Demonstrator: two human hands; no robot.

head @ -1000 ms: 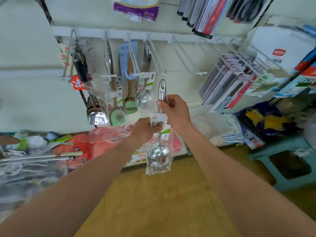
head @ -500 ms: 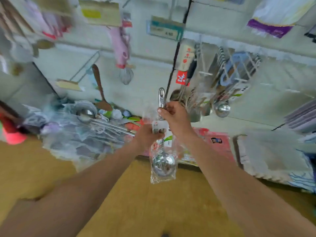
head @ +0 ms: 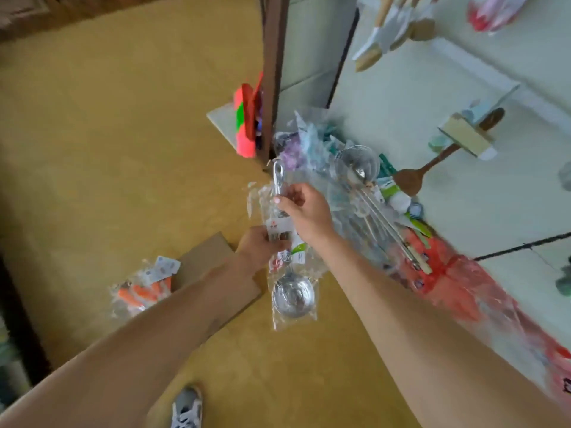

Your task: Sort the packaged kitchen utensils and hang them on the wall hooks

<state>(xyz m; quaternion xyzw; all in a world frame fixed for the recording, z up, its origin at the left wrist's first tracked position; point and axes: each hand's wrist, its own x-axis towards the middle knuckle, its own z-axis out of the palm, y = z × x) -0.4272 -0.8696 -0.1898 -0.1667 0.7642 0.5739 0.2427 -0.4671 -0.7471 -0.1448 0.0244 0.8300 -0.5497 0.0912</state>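
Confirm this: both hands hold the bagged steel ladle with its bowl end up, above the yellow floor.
Wrong on one point: the head view shows the bagged steel ladle with its bowl end down. The left hand and right hand do both hold it above the yellow floor.

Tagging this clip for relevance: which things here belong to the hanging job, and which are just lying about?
Job: bagged ladle, gripped by left hand and right hand; pile of bagged utensils.
Lying about: cardboard sheet; pink-and-green bundle.
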